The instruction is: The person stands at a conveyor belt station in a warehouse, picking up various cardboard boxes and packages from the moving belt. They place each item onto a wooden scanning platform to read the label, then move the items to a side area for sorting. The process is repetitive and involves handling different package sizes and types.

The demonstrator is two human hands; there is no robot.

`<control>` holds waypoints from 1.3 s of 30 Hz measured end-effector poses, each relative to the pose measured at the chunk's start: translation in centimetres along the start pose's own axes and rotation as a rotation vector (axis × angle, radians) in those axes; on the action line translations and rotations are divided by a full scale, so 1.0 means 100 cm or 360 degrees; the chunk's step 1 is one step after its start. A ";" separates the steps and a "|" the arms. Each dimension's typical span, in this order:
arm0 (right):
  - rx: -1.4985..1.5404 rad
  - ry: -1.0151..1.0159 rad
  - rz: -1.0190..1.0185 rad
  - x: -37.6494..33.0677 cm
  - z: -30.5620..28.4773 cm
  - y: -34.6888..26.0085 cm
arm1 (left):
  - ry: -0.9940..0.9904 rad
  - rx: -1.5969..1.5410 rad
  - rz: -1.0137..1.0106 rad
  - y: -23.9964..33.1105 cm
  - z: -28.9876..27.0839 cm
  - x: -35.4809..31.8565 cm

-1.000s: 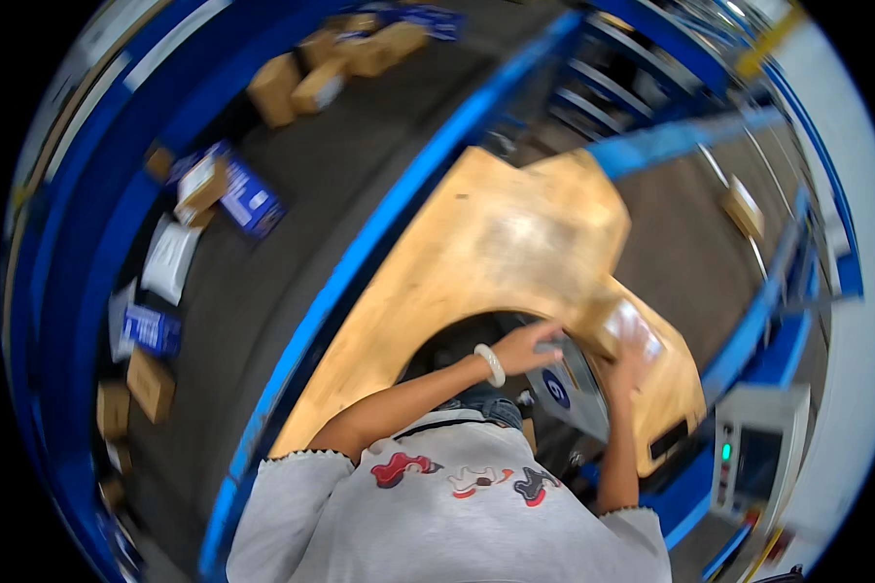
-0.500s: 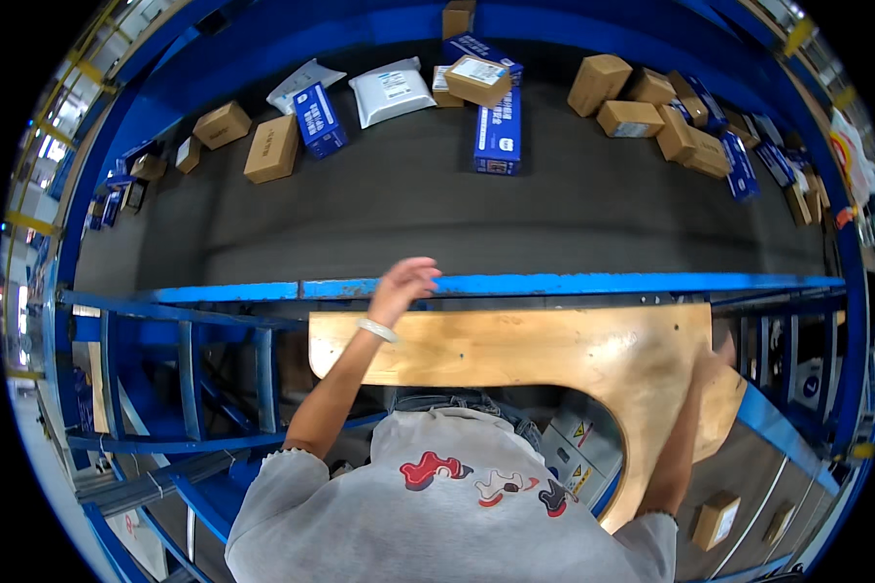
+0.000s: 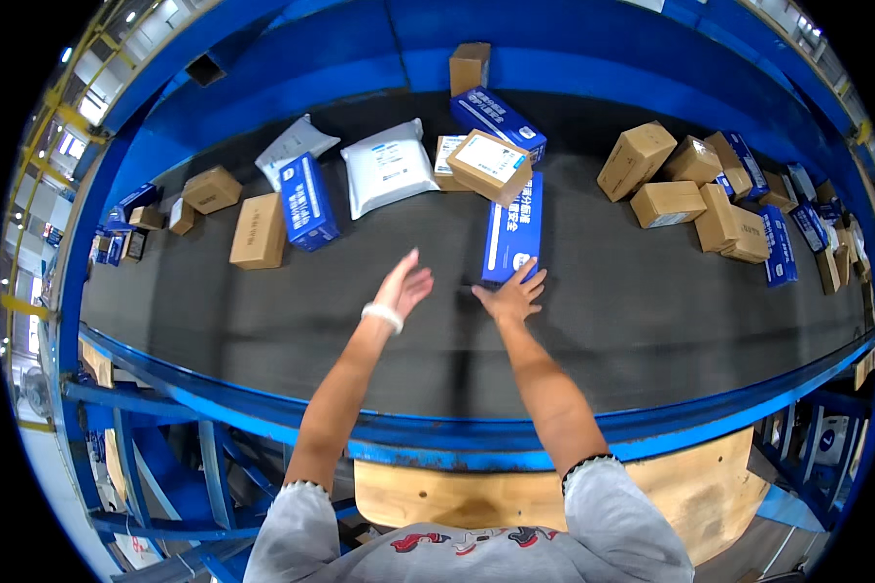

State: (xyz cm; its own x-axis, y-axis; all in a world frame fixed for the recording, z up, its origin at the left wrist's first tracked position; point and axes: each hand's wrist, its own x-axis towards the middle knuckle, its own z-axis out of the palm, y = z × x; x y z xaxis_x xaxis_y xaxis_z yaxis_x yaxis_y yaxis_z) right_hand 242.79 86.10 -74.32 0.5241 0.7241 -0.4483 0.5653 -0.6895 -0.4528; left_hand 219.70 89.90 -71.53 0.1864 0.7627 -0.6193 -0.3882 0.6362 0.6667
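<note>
My right hand [image 3: 515, 296] reaches over the dark conveyor belt [image 3: 292, 335], its spread fingers against the near end of a long blue box [image 3: 511, 233]. On the far part of that box rests a brown carton with a white label [image 3: 491, 165]. Another brown carton [image 3: 446, 163] sits partly behind it, and a second blue box [image 3: 497, 120] lies beyond. My left hand [image 3: 402, 290], with a pale bracelet at the wrist, hovers above the belt with fingers apart and nothing in it. A white plastic mailer bag [image 3: 389, 168] is the parcel nearest beyond it.
Left on the belt are a blue box [image 3: 307, 204], a brown carton [image 3: 259, 231] and a grey-white bag [image 3: 295, 149]. Several brown cartons and blue boxes crowd the right. A blue rail [image 3: 447, 447] edges the belt, with a wooden board [image 3: 447, 491] in front of me.
I have leaned forward. Both arms now extend over the belt; my right hand has left the wooden board and come to the long blue box. My left hand has moved past the rail.
</note>
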 end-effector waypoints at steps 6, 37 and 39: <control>0.0011 0.0113 -0.0314 0.022 0.010 0.018 | 0.0070 -0.0199 0.0004 0.020 0.118 0.230; 0.2679 -0.1489 0.0657 0.071 -0.328 0.380 | 0.0964 -0.0860 0.1170 -0.374 0.125 -0.432; 0.2666 -0.1204 0.0600 0.082 -0.317 0.405 | 0.0925 -0.0789 0.1193 -0.383 0.149 -0.442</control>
State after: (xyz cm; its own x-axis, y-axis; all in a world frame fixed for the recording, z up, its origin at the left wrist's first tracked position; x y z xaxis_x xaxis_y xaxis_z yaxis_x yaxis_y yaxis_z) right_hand 290.20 64.57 -71.89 -0.1641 0.7139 -0.6808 -0.8716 -0.4282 -0.2389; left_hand 239.79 33.53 -63.48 -0.6598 0.6839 -0.3114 -0.5730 -0.1898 0.7972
